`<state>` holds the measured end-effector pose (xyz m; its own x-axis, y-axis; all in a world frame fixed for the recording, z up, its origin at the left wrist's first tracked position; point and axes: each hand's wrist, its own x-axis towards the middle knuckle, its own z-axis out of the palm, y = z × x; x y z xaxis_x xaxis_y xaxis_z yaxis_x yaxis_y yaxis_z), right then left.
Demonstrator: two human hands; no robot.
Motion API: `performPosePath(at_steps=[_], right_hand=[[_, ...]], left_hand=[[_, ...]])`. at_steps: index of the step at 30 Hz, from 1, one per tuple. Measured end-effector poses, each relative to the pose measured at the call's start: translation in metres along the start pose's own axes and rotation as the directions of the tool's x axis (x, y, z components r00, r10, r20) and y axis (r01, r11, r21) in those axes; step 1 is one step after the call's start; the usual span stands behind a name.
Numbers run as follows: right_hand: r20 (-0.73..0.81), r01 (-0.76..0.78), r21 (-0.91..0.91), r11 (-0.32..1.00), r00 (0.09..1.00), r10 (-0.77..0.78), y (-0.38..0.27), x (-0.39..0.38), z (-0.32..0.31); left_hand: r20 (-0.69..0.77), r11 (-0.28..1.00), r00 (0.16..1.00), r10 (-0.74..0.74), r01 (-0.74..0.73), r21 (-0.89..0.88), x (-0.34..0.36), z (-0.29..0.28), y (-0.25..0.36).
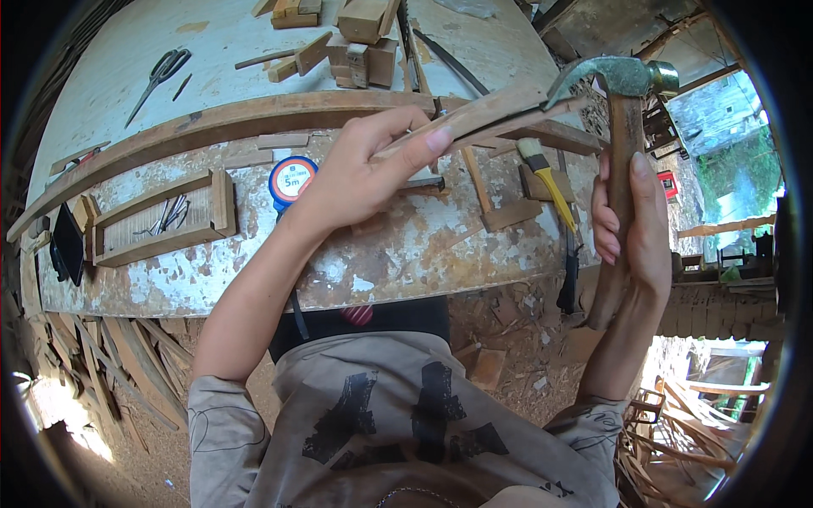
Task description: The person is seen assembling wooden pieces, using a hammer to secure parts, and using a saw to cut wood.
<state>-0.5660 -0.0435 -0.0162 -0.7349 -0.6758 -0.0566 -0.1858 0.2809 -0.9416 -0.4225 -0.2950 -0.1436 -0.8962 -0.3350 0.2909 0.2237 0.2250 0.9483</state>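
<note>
Above the worktop (339, 269) toward its right edge, the left hand (366, 169) pinches a slit wooden piece (501, 108) between thumb and fingers, while the right hand (639, 227) encircles the handle of a claw hammer (624, 123), claw at the piece's end.

A claw hammer (622, 127), metal-headed with a brown wooden handle, is held just off the worktop's (356, 262) right edge, its claw at a fork-ended wooden piece (500, 111) slanting above the worktop.
</note>
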Motion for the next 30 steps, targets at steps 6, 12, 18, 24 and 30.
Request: performPosePath(at_steps=[6,12,18,24,30], right_hand=[[0.033,-0.046,-0.018,0.999,0.998,0.046,0.007,0.000,-0.011],[-0.048,0.011,0.091,0.996,0.999,-0.006,0.021,-0.004,0.015],[-0.014,0.012,0.070,0.997,1.000,-0.011,0.011,-0.005,0.019],[0.014,0.003,-0.043,0.999,1.000,-0.002,0.000,-0.008,0.006],[-0.028,-0.019,0.009,1.000,0.999,0.019,0.016,-0.010,0.014]], left_hand=[[0.033,0.998,0.998,0.048,-0.049,0.050,0.000,-0.001,-0.001],[-0.001,0.990,0.991,0.137,-0.137,-0.017,-0.003,0.025,-0.015],[0.054,0.998,0.997,0.056,-0.056,-0.014,-0.004,0.013,-0.003],[0.018,0.999,0.999,0.041,-0.041,0.032,0.001,-0.009,-0.001],[-0.018,0.997,0.999,0.047,-0.045,0.060,0.000,0.000,-0.003]])
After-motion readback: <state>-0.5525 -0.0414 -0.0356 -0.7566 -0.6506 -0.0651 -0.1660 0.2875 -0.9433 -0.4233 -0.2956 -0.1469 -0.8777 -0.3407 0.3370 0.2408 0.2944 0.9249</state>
